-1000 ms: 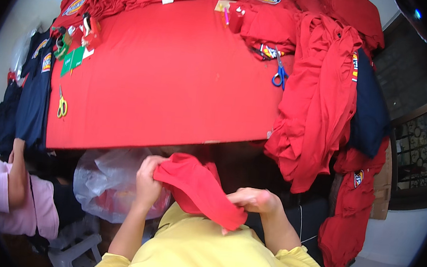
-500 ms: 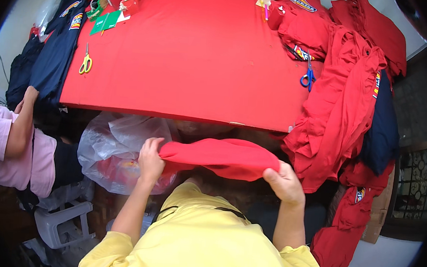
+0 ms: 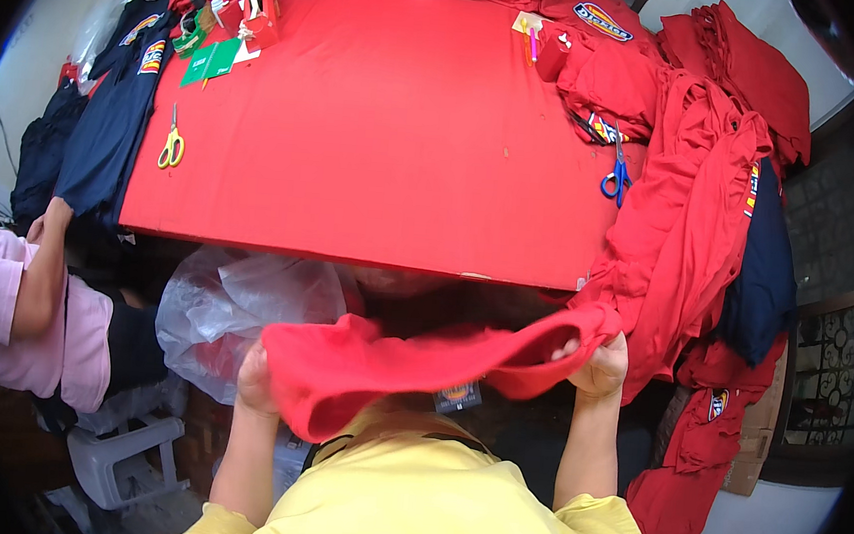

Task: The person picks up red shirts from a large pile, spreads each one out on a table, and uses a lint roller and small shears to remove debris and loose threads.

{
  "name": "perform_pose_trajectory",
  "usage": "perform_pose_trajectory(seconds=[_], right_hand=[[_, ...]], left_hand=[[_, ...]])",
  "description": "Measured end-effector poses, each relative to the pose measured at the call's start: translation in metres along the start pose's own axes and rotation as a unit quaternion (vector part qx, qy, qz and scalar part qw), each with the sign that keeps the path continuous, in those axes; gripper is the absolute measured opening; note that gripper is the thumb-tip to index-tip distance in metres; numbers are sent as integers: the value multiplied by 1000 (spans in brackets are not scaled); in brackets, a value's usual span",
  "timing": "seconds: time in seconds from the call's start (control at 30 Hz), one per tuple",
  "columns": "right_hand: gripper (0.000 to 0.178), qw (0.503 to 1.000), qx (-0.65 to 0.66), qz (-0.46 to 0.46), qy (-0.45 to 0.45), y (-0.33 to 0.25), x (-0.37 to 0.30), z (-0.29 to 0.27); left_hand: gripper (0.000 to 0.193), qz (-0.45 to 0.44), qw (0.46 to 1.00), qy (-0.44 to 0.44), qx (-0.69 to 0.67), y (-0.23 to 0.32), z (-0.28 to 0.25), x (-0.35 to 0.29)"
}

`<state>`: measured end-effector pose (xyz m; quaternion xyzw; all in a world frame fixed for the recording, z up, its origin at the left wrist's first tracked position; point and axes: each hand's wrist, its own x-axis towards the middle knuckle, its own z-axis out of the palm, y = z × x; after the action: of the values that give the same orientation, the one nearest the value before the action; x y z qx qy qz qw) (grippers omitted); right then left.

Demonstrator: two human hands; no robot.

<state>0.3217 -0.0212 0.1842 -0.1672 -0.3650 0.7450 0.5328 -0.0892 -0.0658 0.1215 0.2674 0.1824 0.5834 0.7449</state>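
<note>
A red shirt [image 3: 349, 366] is stretched between my two hands in front of my body, off the table's near edge. My left hand [image 3: 255, 379] grips its left end, with the fingers partly hidden behind the cloth. At the other end, my right hand [image 3: 599, 369] has its fingers wrapped round the fabric, close to the pile on the right. The cloth sags in the middle and gapes in open loops near both hands. A small dark tag [image 3: 459, 398] shows below its middle.
The red-covered table [image 3: 377, 143] holds yellow scissors [image 3: 172, 147], blue scissors [image 3: 616, 180] and a tape dispenser [image 3: 258, 15]. Red shirts [image 3: 682, 207] pile up at right. A clear plastic bag [image 3: 244, 298] and grey stool [image 3: 126, 454] lie left, beside a co-worker [image 3: 32, 316] at navy garments [image 3: 111, 142].
The shirt has come lower and nearer my body, opening into loops, and its dark tag now shows. My right hand has moved slightly right, my left hand left and down.
</note>
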Motion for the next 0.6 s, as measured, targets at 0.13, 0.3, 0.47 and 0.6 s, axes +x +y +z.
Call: perform_pose_trajectory(seconds=[0.13,0.3,0.47,0.6], right_hand=[[25,974,-80,73,199,-12,8,-35],[52,991,-34,-129,-24,-67,74,-40],[59,978,-108,-176,31,-98,195,-73],[49,988,-101,20,116,-36,319,-132]], left_hand=[[52,72,989,126,17,50,-13,32],[51,155,971,43,180,102,45,104],[49,262,925,182,207,156,26,248],[49,108,918,185,333,132,-91,370]])
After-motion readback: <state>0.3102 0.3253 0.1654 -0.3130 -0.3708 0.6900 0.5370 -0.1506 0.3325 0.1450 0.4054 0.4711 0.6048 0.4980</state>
